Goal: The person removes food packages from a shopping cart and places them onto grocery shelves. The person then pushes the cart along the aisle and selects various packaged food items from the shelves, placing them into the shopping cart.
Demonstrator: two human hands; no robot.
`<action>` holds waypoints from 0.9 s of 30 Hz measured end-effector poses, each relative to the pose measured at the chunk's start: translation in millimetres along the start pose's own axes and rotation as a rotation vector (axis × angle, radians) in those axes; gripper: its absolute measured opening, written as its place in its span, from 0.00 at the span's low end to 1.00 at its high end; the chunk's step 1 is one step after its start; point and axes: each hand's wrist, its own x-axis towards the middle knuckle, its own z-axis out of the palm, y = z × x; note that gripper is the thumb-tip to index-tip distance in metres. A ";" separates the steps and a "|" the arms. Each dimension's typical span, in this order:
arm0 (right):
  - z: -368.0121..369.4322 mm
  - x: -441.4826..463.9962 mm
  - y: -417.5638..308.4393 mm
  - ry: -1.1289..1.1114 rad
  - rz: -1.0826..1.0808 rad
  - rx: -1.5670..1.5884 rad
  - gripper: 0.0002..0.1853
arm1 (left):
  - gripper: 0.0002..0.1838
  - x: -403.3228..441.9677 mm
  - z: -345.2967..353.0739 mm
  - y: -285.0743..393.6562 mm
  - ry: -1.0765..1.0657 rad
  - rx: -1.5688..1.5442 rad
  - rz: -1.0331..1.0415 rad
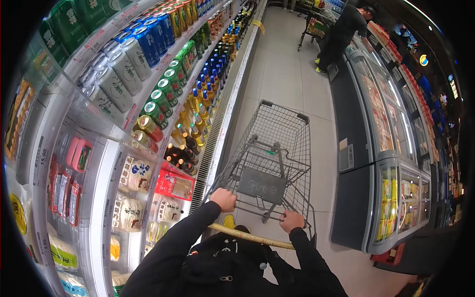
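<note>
A grey wire shopping cart (302, 143) stands in front of me, its basket holding no goods that I can see. My left hand (224, 199) is closed around the near left part of the cart's frame. On the near right, my right hand (292, 221) is closed on the frame as well. Both hands are forward of the worn yellowish push handle (252, 237), which crosses close to my body. Between them lies a dark grey plastic panel (261, 184), the folded child seat area.
Left of the cart runs an open cooler shelf (217, 133) with bottles, green cans (157, 114) and packaged food (129, 214). Glass-topped freezers (354, 208) line the right. Farther ahead, a person in dark clothes (341, 32) leans over a freezer beside another cart (316, 25).
</note>
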 end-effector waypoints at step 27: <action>-21.0 139.3 -0.1 0.158 0.230 0.067 0.05 | 0.13 193.6 -80.2 -90.5 -0.088 0.085 0.210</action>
